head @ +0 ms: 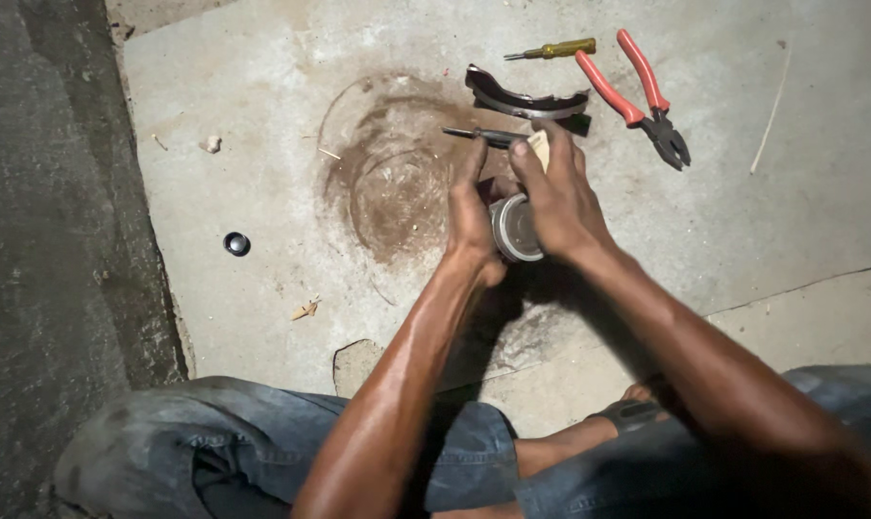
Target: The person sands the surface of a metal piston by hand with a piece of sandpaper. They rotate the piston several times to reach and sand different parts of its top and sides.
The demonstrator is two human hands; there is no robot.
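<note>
My left hand [471,207] and my right hand [560,197] are close together over a concrete floor, both around a round grey metal part [515,229] with a hollow centre. The left hand holds its left side. My right hand rests over its right side and pinches a small pale strip [540,147] between the fingers. Just beyond my fingertips lies a dark slim tool [483,135]. A curved dark metal shoe-shaped piece [524,100] lies behind it.
Red-handled pliers [644,96] and a yellow-handled screwdriver [553,49] lie at the far right. A small black ring [236,243] sits at the left. A brown circular stain [397,173] marks the concrete. My knees in blue jeans [262,437] fill the bottom.
</note>
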